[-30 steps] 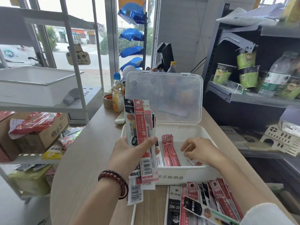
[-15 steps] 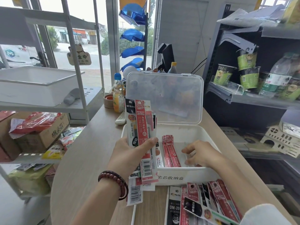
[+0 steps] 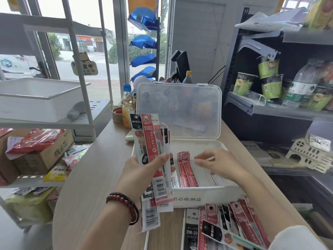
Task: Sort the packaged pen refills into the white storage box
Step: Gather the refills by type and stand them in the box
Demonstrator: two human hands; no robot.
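A white storage box (image 3: 207,196) stands open on the wooden counter, its clear lid (image 3: 180,109) tilted up behind it. Red refill packs (image 3: 186,170) lie in its left part. My left hand (image 3: 144,170) grips an upright fan of several red, black and white refill packs (image 3: 153,150) at the box's left edge. My right hand (image 3: 214,164) hovers over the box interior with loose, slightly blurred fingers and holds nothing that I can see. More refill packs (image 3: 232,224) lie spread on the counter in front of the box.
An orange drink bottle (image 3: 128,107) and a tape roll (image 3: 118,114) stand behind the box on the left. A white shelf rack (image 3: 54,121) with a tray is at left. A dark shelf (image 3: 270,109) with cups and bottles is at right.
My right hand has lifted from the box floor at the right and moved left toward the red packs. My left hand has kept its bundle nearly still.
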